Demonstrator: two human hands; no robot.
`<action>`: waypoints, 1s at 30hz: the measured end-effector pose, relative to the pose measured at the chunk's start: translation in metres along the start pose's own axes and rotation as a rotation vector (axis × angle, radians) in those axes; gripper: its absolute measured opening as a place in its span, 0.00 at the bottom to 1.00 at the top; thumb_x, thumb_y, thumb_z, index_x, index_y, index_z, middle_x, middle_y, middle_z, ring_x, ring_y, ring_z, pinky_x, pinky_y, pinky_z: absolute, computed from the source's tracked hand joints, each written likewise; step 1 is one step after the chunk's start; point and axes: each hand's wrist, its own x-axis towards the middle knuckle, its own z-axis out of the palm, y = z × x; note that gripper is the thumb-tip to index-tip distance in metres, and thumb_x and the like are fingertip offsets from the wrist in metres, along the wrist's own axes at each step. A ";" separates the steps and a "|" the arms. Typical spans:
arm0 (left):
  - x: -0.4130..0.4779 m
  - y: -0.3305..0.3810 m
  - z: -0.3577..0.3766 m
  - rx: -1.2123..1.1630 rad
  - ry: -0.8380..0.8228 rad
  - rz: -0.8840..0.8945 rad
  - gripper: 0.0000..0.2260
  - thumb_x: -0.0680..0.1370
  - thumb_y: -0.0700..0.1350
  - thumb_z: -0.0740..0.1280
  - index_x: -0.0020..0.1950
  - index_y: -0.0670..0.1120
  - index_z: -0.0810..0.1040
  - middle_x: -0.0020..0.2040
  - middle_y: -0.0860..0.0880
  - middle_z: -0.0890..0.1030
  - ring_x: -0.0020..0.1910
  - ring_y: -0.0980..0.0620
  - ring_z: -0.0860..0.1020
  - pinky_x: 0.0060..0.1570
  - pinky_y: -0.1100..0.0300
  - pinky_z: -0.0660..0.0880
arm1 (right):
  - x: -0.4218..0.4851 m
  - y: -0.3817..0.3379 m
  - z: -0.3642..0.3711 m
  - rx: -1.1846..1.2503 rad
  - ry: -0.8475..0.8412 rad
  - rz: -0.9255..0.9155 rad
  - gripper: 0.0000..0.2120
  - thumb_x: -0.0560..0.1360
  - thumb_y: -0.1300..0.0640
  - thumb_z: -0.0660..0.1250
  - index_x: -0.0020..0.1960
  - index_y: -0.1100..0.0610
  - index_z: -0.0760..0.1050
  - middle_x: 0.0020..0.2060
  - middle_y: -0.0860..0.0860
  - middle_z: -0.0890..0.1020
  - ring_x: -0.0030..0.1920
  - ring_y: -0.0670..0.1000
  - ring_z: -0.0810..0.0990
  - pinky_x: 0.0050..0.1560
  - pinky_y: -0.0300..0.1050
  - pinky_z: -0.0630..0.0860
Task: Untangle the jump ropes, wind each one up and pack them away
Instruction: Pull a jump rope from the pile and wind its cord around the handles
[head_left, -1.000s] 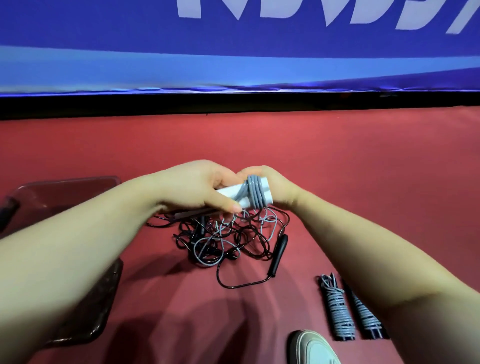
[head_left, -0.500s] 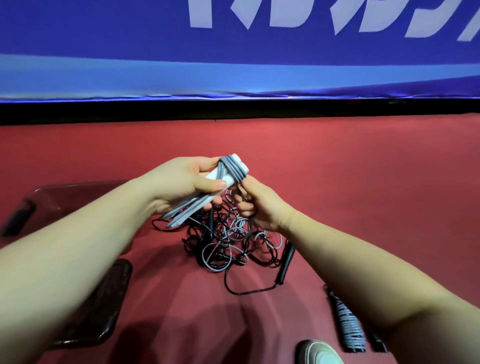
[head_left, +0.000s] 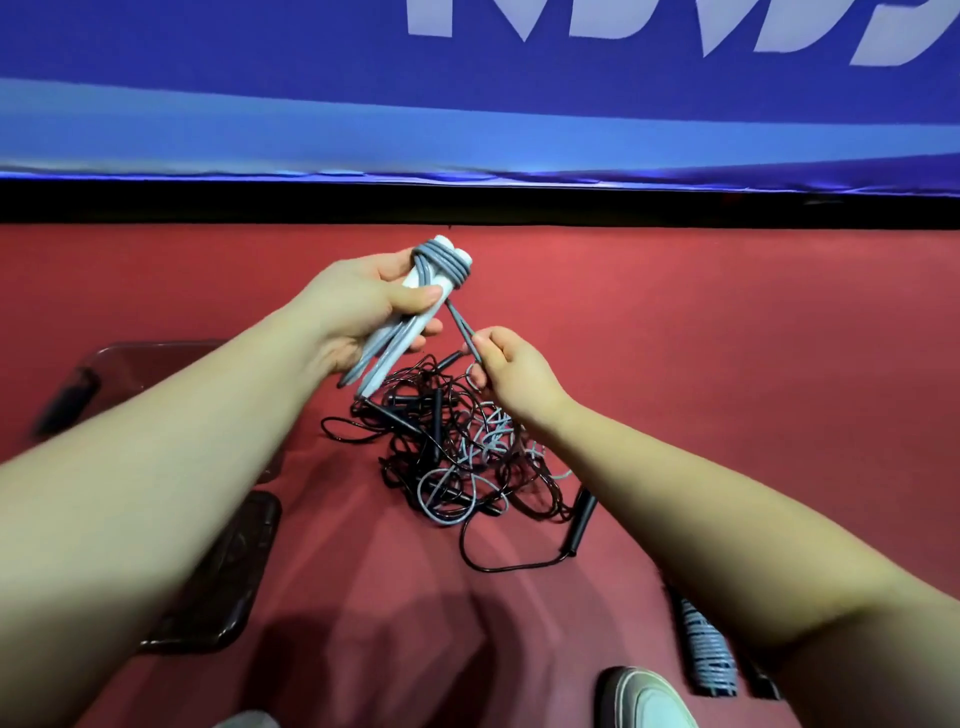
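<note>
Right hand drawn off rightward, pinching grey rubbery cord taut | left hand grips paired white cord-wound plastic handles

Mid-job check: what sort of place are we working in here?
Most likely an indoor sports hall or court. A red sports-style floor runs up to a blue barrier banner with large white lettering, and a tangle of jump ropes lies on that floor.

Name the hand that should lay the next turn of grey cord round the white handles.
Right. The right hand pinches the free grey cord; the left hand is occupied gripping the white handles.
</note>
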 end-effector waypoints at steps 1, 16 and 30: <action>0.001 0.002 -0.003 -0.005 0.023 0.010 0.16 0.77 0.33 0.64 0.58 0.51 0.75 0.43 0.47 0.80 0.29 0.54 0.81 0.26 0.63 0.78 | 0.002 0.002 -0.003 -0.021 -0.005 -0.015 0.12 0.82 0.56 0.53 0.44 0.57 0.71 0.27 0.47 0.71 0.24 0.41 0.66 0.29 0.35 0.63; 0.007 0.000 -0.051 0.067 0.213 -0.081 0.11 0.77 0.35 0.65 0.59 0.43 0.74 0.31 0.47 0.81 0.27 0.57 0.81 0.25 0.65 0.77 | -0.009 0.092 -0.102 -0.748 -0.126 0.391 0.11 0.80 0.56 0.60 0.53 0.63 0.76 0.44 0.56 0.79 0.46 0.54 0.76 0.39 0.41 0.65; 0.017 0.000 -0.006 0.004 0.093 -0.109 0.10 0.77 0.35 0.66 0.57 0.42 0.75 0.39 0.44 0.79 0.29 0.55 0.81 0.26 0.62 0.78 | 0.012 -0.011 0.004 -0.190 0.018 -0.161 0.10 0.80 0.52 0.58 0.59 0.55 0.71 0.42 0.49 0.80 0.40 0.46 0.79 0.45 0.41 0.72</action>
